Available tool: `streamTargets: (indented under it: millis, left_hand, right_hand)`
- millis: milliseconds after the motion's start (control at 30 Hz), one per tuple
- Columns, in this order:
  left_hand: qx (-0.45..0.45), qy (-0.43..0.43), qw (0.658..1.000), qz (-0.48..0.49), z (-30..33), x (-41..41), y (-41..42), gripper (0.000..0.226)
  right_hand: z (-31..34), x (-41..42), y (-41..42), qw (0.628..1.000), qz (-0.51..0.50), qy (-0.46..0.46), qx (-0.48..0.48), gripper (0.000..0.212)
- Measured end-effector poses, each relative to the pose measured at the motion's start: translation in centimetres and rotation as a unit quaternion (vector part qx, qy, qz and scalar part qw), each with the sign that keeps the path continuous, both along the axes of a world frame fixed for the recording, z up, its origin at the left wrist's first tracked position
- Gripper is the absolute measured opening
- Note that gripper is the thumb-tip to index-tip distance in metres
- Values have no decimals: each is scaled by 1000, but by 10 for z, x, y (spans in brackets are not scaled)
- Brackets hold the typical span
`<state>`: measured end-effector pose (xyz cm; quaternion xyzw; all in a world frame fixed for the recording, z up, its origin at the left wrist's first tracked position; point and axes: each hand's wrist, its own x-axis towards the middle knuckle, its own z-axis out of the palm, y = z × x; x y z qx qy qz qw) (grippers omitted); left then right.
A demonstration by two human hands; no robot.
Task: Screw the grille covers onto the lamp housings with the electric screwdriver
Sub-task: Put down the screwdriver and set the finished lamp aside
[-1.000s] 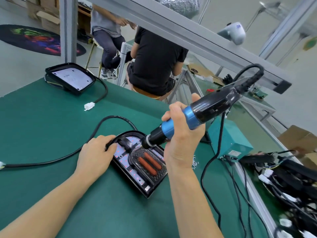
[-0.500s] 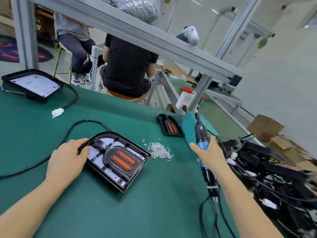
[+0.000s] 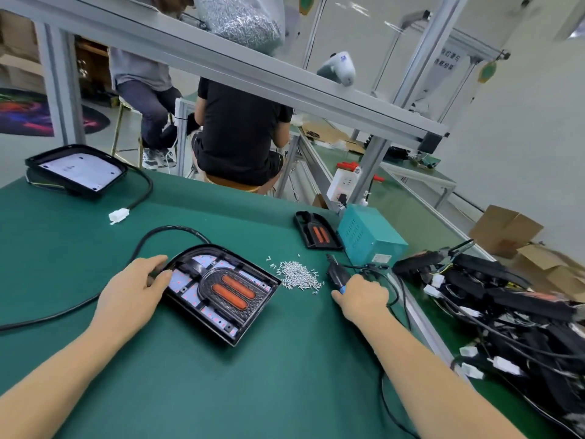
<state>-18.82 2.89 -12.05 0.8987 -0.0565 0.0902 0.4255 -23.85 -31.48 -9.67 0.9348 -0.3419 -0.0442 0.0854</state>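
A black lamp housing (image 3: 202,307) lies on the green table (image 3: 253,391), with a black grille cover (image 3: 232,291) holding two orange lenses set in it. My left hand (image 3: 133,296) rests on the housing's left end, thumb on its inner face. To the right, my right hand (image 3: 361,299) grips the electric screwdriver (image 3: 337,277), which lies low on the table with its tip pointing away. A pile of small silver screws (image 3: 297,275) sits between the housing and the screwdriver. A spare grille cover (image 3: 318,231) lies farther back.
A teal power box (image 3: 370,236) stands behind the screwdriver. Another housing (image 3: 77,171) lies face down at the back left with a white plug (image 3: 118,215). A heap of black lamps and cables (image 3: 512,312) fills the right side. Two people sit beyond the table's far edge.
My right hand has carried the screwdriver away from the housing, to the right and down onto the table beside the screws. My left hand has stayed on the housing.
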Motion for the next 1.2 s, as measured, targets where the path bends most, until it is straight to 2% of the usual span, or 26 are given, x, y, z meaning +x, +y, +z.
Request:
streamTargets:
  millis: [133,200,233,300,367,400,433,467,533,567,667,767,867,933,1000,1067,1100,1167,1200]
  left_hand:
    - [72,-70,994,45,7,-15,34,31]
    - [127,-68,986,80,9,-19,57,35]
    - [152,-47,983,89,8,-21,68,38]
    - [198,16,976,88,4,-25,85,46]
    - [242,64,966,70,-4,-32,96,53]
    - [256,70,962,61,-9,-35,100,53]
    - [262,64,961,56,-13,-37,103,50]
    - [259,47,963,55,-16,-38,106,44]
    - [240,5,968,69,-19,-38,106,25]
    - [236,-10,969,77,-19,-37,106,17]
    - [239,-20,967,86,-13,-33,101,9]
    - [150,-33,982,109,-10,-28,99,13]
    - [-37,-60,992,102,1,-23,93,25]
    - [-134,-92,982,94,19,-18,83,32]
    - [-227,-111,965,70,40,-13,67,40]
    - [-321,-95,942,37,60,-15,43,29]
    - [-358,-72,931,16,68,-15,30,21]
    - [-397,-21,917,-35,79,-17,7,44]
    - [-406,-8,912,-65,82,-17,-4,45]
  right_hand:
    - [11,-1,4,999,-6,29,-35,69]
    - [19,2,17,993,73,-33,-86,70]
    - [23,4,28,985,134,-80,-70,67]
    - [30,12,56,960,228,-127,99,67]
    - [36,20,85,918,240,-88,302,76]
    - [36,23,97,903,237,-60,355,81]
    - [35,26,105,891,229,-39,391,81]
    - [33,28,109,878,216,-26,426,72]
    - [27,31,110,836,180,-13,518,40]
    - [25,31,109,816,165,-12,554,32]
    - [19,28,111,793,137,-48,592,29]
    - [10,20,114,783,137,-109,597,27]
    - [0,6,115,745,137,-176,628,30]
    - [-2,0,116,701,132,-223,664,31]
    - [1,-3,123,642,115,-265,710,37]
    - [8,-3,132,590,106,-305,740,45]
    - [14,-3,136,575,112,-323,744,43]
    - [27,-4,146,557,124,-349,743,31]
    - [35,-5,150,557,131,-361,737,29]
